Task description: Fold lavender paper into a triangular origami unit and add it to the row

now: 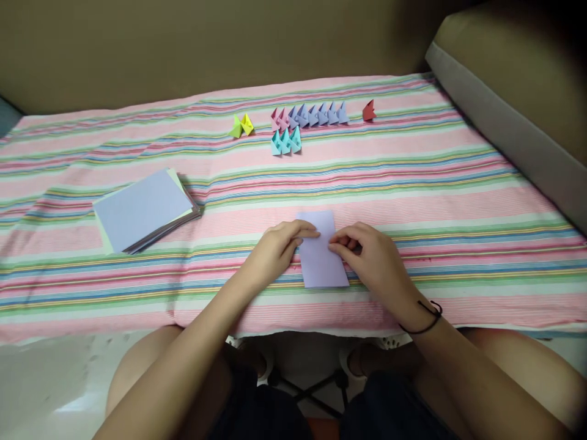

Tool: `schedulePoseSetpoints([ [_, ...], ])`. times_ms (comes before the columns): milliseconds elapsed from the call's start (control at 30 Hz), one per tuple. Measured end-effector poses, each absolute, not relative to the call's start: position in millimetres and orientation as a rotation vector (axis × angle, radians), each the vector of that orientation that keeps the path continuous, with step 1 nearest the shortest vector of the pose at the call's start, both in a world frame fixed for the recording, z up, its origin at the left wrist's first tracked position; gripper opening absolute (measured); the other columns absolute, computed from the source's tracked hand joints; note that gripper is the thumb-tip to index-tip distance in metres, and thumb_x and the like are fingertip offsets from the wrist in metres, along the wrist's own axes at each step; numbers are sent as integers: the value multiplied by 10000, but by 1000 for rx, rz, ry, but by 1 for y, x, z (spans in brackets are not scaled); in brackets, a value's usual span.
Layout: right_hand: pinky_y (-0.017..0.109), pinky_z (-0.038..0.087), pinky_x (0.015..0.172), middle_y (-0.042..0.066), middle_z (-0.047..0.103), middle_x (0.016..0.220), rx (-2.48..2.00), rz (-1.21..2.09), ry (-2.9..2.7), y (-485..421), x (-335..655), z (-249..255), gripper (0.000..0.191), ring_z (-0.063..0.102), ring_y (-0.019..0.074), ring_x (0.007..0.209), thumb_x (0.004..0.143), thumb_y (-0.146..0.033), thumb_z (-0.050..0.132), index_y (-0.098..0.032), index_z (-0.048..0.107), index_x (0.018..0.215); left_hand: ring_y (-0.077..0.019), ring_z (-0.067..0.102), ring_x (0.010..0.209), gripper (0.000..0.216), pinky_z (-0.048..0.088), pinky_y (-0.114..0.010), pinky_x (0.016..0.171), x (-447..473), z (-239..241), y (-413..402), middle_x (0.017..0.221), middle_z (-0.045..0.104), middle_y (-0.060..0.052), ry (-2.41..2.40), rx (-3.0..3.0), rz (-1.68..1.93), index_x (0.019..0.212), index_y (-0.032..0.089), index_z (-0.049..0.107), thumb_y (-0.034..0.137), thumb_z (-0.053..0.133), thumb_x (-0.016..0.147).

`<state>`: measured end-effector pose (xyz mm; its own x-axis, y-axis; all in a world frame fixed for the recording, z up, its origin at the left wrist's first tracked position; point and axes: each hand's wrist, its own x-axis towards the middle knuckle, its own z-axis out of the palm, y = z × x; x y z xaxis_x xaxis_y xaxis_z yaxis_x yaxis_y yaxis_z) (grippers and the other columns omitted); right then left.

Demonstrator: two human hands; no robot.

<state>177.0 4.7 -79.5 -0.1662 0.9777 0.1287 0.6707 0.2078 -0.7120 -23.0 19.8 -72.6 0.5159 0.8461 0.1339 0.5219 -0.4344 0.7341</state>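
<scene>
A lilac sheet of paper (323, 266), a narrow upright rectangle, lies on the striped cloth in front of me. My left hand (282, 241) rests across its upper left part, fingers stretched out on the surface and thumb by the left edge. At the right edge, my right hand (367, 250) pinches the paper between thumb and index finger, the other fingers curled. Whether the sheet is folded double I cannot tell.
Left of me sits a stack of coloured paper (144, 211). Farther back stand folded paper pieces: yellow ones (241, 126), a pink and lilac row (316, 115), turquoise ones (285, 142) and a red one (369, 110). A cushioned armrest (513, 116) borders the striped cloth (413, 183) on the right.
</scene>
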Motion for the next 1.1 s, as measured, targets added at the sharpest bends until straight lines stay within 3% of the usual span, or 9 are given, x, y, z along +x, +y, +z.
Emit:
schedulePoseSetpoints([
  [133, 286, 423, 634, -1, 586, 741, -1531, 702, -1917, 5, 177, -79, 45, 551, 147, 684, 792, -209, 627, -211, 662, 763, -171, 563, 1091, 359, 433, -368, 962, -25, -74, 25, 1163, 643, -28, 1111, 2175, 638, 1113, 221, 598, 61, 423, 844],
  [367, 294, 422, 646, 8, 587, 747, -1522, 697, -1931, 5, 178, -79, 60, 549, 157, 696, 797, -218, 610, -215, 664, 771, -197, 528, 1182, 488, 442, -394, 970, -30, -65, 21, 1283, 585, -46, 1035, 2208, 509, 1245, 238, 519, 63, 484, 791],
  [667, 288, 421, 631, 5, 592, 752, -1529, 698, -1922, 5, 178, -79, 56, 558, 153, 698, 793, -225, 622, -217, 677, 795, -263, 519, 1185, 641, 406, -427, 979, -35, -60, 15, 1315, 549, -81, 1001, 2276, 380, 1332, 254, 440, 246, 680, 738],
  [900, 285, 422, 624, -1, 581, 736, -1527, 686, -1925, 5, 179, -80, 52, 554, 147, 679, 790, -223, 626, -220, 679, 795, -283, 245, 1389, 846, 246, -483, 1088, -37, -60, 5, 1475, 357, -95, 1009, 2321, 230, 1434, 282, 265, 311, 710, 715],
  [1100, 289, 429, 636, 4, 589, 740, -1520, 690, -1926, 5, 179, -79, 58, 560, 153, 687, 794, -226, 620, -220, 678, 794, -305, 195, 1404, 904, 219, -503, 1099, -38, -61, 5, 1521, 250, -119, 994, 2256, 242, 1455, 278, 210, 396, 712, 713],
])
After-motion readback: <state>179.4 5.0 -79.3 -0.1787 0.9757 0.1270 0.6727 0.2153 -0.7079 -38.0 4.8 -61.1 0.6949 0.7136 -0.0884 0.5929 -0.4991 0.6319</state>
